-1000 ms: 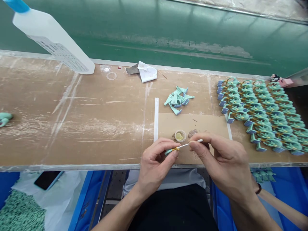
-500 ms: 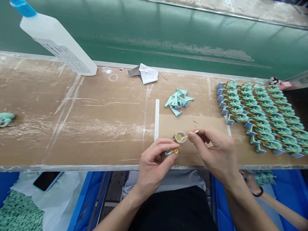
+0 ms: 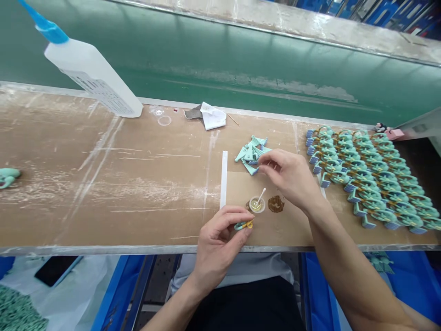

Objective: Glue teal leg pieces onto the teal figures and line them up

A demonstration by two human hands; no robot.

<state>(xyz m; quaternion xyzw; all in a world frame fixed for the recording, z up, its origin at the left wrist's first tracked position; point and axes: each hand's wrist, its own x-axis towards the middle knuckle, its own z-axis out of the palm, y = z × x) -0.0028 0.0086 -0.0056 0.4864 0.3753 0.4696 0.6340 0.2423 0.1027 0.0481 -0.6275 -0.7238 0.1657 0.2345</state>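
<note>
My left hand [image 3: 220, 241] is closed on a small mint-green and yellow plastic piece [image 3: 244, 225] with a ring at its end, low over the board near the table's front edge. Just beyond it stands a small clear cup [image 3: 257, 205] of yellowish liquid, a cotton swab [image 3: 262, 195] leaning in it. My right hand [image 3: 287, 172] reaches to the right side of a pile of mint-green fan-shaped pieces [image 3: 248, 152]; thumb and forefinger are apart with nothing visible between them. A brown smear [image 3: 276, 204] lies beside the cup.
Rows of assembled mint-green figures [image 3: 372, 174] fill the right of the table. A white bottle with a blue nozzle [image 3: 96, 78] stands at the back left, near a folded white cloth [image 3: 212, 116]. Blue bins [image 3: 119, 289] and a phone [image 3: 58, 270] are below the front edge.
My right hand has let go of the cotton swab, leaving it in the cup, and moved forward to the fan-shaped pile. My left hand keeps its piece. The other person's hand at lower right is gone from view.
</note>
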